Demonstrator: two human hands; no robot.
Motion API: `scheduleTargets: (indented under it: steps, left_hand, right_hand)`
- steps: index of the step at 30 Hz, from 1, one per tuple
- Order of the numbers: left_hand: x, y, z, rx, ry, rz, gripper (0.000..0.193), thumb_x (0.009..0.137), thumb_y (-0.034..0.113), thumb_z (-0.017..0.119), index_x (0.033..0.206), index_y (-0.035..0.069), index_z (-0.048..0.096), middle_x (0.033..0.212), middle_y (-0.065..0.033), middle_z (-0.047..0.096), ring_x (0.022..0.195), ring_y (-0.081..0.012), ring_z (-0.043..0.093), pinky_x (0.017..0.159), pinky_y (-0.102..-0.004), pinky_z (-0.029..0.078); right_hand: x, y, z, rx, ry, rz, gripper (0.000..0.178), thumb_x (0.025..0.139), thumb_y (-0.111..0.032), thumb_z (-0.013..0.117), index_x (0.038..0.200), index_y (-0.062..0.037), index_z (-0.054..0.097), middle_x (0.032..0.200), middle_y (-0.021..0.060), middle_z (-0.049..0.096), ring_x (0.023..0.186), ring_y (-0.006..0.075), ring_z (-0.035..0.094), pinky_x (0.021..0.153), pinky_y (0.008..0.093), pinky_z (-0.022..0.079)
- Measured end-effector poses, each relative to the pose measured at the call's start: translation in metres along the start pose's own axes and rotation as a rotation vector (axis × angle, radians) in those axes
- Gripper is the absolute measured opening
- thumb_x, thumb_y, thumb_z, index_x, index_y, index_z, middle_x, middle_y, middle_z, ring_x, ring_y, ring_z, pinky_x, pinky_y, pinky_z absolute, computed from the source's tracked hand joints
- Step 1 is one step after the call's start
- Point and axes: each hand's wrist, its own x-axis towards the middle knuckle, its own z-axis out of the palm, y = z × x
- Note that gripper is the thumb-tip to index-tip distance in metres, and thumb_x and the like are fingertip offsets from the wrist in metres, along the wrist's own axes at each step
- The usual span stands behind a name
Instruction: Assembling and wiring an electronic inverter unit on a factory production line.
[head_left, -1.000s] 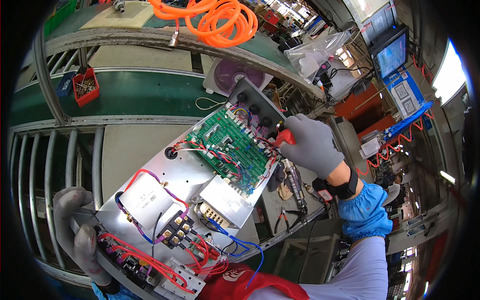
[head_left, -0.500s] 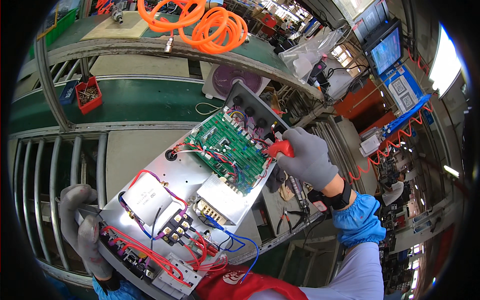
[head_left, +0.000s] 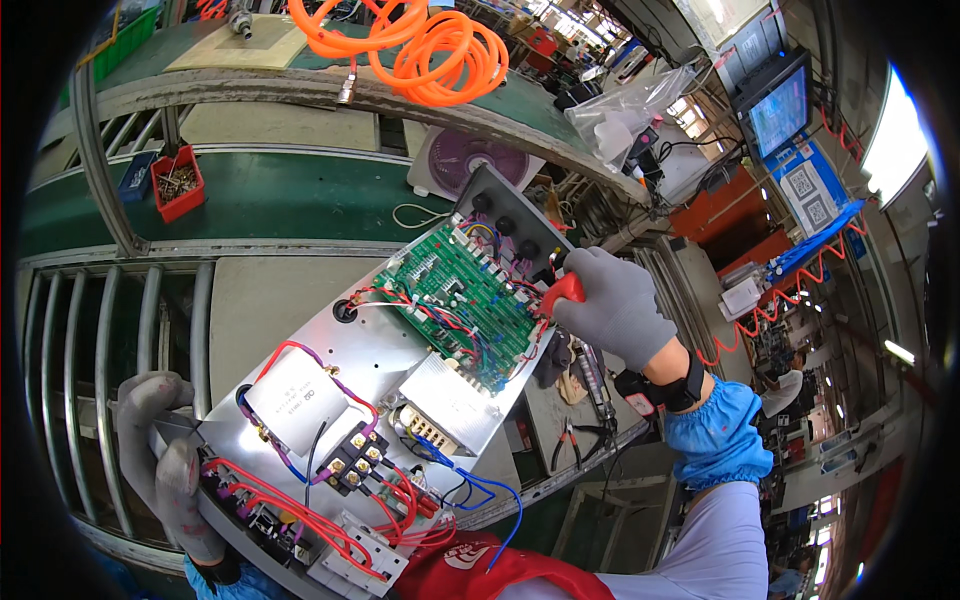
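Note:
A metal electrical chassis (head_left: 350,352) lies aslant in front of me, its upper face exposed. At its far end sits a green circuit board (head_left: 440,275) beside a dark panel with round black parts. My right hand (head_left: 618,305), gloved in grey, is closed round a red handle-like piece (head_left: 566,289) at the far right corner; whatever it joins is hidden by the fingers. My left hand (head_left: 172,470), also gloved, curls its fingers over the near left end of the chassis. Between them are a white box-shaped part (head_left: 300,398), a black terminal block (head_left: 355,458) and red and blue wires.
Pliers (head_left: 568,442) and a long tool (head_left: 595,385) lie right of the chassis. Metal rollers (head_left: 105,380) run along the left. Beyond stand a red bin of small parts (head_left: 183,200) and a purple fan (head_left: 470,160). Orange coiled hose (head_left: 455,60) hangs at the far side.
The background has shifted slightly to the right in my view. Both hands keep their hold, and my right hand with the red piece has tilted a little.

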Motion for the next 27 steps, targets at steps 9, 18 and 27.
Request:
scheduleTargets:
  steps: [9,18,27]
  left_hand:
    - [0.000,0.004,0.004,0.008,0.025,0.013,0.050,0.076,0.039,0.053,0.109,0.002,0.056,0.102,-0.0123,0.052,0.087,-0.0189,0.049,0.076,-0.0347,0.042]
    - [0.000,0.003,0.005,0.004,0.033,0.025,0.048,0.080,0.040,0.050,0.107,0.001,0.056,0.099,-0.0125,0.051,0.086,-0.0194,0.047,0.078,-0.0341,0.040]
    - [0.000,0.009,0.002,0.022,0.032,-0.051,0.050,0.073,0.040,0.055,0.107,0.004,0.056,0.099,-0.0113,0.050,0.088,-0.0194,0.047,0.079,-0.0363,0.040]
  right_hand:
    - [-0.011,0.003,-0.002,0.061,0.098,-0.067,0.035,0.068,-0.027,0.066,0.096,-0.0064,0.061,0.084,0.0135,0.060,0.073,0.0350,0.063,0.062,0.0431,0.049]
    - [-0.006,0.000,0.011,0.090,0.159,-0.122,0.031,0.069,-0.024,0.065,0.095,-0.0078,0.060,0.084,0.0126,0.060,0.072,0.0350,0.063,0.063,0.0441,0.050]
    - [-0.005,-0.003,0.005,0.045,0.128,-0.128,0.030,0.068,-0.023,0.066,0.093,-0.0080,0.060,0.083,0.0126,0.060,0.071,0.0356,0.062,0.061,0.0451,0.049]
